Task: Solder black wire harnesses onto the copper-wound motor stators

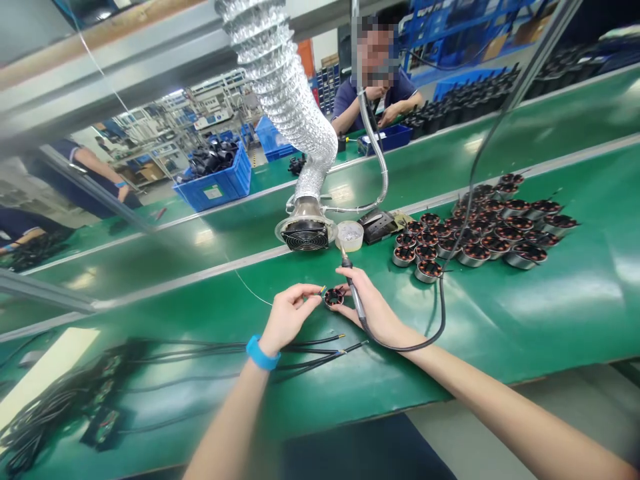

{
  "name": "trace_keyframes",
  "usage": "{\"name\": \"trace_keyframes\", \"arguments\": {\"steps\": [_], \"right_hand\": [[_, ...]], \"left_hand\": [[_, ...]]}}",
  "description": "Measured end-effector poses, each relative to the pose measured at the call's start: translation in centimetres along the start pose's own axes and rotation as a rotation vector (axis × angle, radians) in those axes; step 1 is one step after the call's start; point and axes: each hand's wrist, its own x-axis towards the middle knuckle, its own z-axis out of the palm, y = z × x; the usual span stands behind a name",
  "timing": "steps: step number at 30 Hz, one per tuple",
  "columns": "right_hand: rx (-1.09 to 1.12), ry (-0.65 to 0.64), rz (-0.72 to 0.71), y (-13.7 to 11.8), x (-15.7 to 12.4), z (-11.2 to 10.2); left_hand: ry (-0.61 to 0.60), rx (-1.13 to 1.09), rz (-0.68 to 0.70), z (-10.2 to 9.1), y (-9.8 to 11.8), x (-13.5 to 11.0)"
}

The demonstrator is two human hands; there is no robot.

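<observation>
Where the green bench (550,320) runs off to your left, a tangle of black cables (45,427) lies with small green circuit boards (107,427) among them. Nearer your hands, several black leads (310,350) stretch across the bench with their bare, yellow-tipped ends pointing right. Your left hand (290,317), wearing a blue wristband (261,353), is pinched closed on a short wire end (323,290), right at a small wound stator (333,298). That stator sits between your hands, just above the bench, with your right fingers (345,288) against its edge. Your right hand (373,310) also grips a soldering iron (355,293) like a pen, its tip close to the stator.

Beyond them, a fume extractor hood (305,230) hangs on its foil duct (285,87) beside a clear round tub (350,235). Further right, a large group of copper-wound stators (480,233) stands on the bench. You can't tell from this view whether any of those are finished: no leads clearly show on them, and the black leads by your hand lie loose, so there is work in view on both sides.
</observation>
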Motion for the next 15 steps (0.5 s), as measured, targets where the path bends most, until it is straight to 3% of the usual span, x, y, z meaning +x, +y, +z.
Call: {"name": "trace_keyframes", "arguments": {"steps": [3, 7, 10, 15], "right_hand": [[-0.005, -0.033, -0.039, -0.9, 0.4, -0.2], [0.025, 0.093, -0.026, -2.4, 1.0, 0.2], [0.153, 0.119, 0.0, -3.3, 1.5, 1.0], [0.255, 0.212, 0.003, -3.2, 1.8, 2.4]], "left_hand": [[0.021, -0.106, 0.001, 0.1, -0.5, 0.3], [0.049, -0.177, 0.01, 0.7, -0.9, 0.0], [0.053, -0.164, 0.021, 0.9, -0.8, -0.3], [0.065, -0.152, -0.007, 0.9, -0.3, -0.7]]}}
